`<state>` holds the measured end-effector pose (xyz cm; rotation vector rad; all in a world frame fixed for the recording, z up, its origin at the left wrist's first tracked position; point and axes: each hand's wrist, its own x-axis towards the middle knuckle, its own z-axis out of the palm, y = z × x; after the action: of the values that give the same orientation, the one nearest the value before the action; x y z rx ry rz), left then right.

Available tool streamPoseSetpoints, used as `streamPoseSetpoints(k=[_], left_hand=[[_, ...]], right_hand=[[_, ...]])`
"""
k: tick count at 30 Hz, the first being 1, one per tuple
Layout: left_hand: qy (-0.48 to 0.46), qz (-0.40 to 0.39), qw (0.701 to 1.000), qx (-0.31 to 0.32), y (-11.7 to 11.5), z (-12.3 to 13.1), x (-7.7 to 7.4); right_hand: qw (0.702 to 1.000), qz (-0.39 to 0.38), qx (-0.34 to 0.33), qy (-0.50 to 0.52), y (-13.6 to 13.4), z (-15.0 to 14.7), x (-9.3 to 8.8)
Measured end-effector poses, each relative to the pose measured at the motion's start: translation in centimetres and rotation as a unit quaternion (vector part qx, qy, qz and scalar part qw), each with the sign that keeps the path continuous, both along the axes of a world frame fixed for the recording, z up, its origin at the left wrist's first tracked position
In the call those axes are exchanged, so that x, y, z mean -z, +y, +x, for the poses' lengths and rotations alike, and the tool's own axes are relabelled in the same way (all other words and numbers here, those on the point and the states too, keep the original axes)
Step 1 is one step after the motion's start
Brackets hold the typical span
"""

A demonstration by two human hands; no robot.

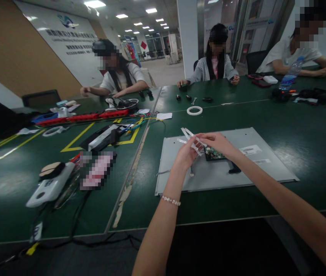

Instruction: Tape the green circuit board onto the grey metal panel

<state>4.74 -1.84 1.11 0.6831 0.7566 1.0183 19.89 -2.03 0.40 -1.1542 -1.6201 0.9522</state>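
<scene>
A flat grey panel [223,176] lies on the green table in front of me. On it sits a green circuit board [213,153] in a black frame, partly covered by my right hand. My left hand [188,152], with a beaded bracelet at the wrist, is closed on thin whitish strips [186,133] that stick up above the fingers. Fingertips of my right hand [216,142] pinch at the same strips, close beside the left hand. A short black piece [234,168] and a small connector cable [191,171] rest on the panel.
A white tape roll [194,110] lies beyond the panel. To the left are a white device [49,184], a blurred pink item [98,170], cables and red strips [85,117]. Three people sit across the table [309,142], near a water bottle [292,73].
</scene>
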Motion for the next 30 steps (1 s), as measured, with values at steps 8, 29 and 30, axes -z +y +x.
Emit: streamPoseSetpoints(k=[8, 29, 30], left_hand=[[-0.043, -0.018, 0.996, -0.073, 0.7, -0.7, -0.2], [-0.061, -0.059, 0.991, -0.104, 0.6, -1.1, -0.5], [-0.062, -0.061, 0.99, -0.106, 0.6, -1.1, -0.5]], right_hand=[[0.951, 0.111, 0.091, -0.274, 0.6, 6.5, 2.1], [0.915, 0.015, 0.061, -0.398, -1.8, 9.1, 5.4], [0.915, 0.016, 0.061, -0.398, -1.9, 9.1, 5.4]])
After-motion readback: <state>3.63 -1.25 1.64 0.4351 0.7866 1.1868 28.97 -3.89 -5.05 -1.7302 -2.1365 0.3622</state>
